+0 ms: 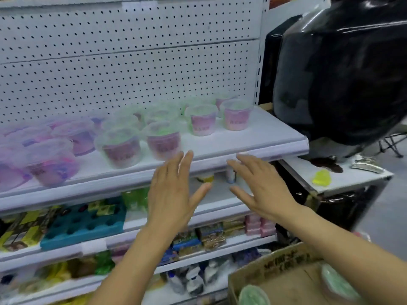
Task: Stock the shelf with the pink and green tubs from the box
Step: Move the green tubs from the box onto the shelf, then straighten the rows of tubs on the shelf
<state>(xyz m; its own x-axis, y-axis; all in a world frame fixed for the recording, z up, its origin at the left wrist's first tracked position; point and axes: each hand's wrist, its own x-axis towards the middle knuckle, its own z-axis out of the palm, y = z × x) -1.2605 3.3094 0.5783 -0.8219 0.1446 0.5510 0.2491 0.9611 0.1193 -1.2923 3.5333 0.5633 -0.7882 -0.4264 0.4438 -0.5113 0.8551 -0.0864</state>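
Several clear tubs with pink labels and green contents (163, 139) stand on the white upper shelf (253, 142), with pink and purple tubs (52, 160) at its left end. My left hand (174, 188) and my right hand (262, 186) hover in front of the shelf's front edge, below the tubs, fingers straight and spread, holding nothing. The cardboard box (284, 271) sits at the bottom right, and two green-lidded tubs (253, 296) lie in it. The view is blurred.
White pegboard (132, 62) backs the shelf. Lower shelves hold a blue tray (83, 225), packets and bottles. To the right stands a bulky object in black wrap (341, 73) over a white ledge (343, 179) with a yellow-green item.
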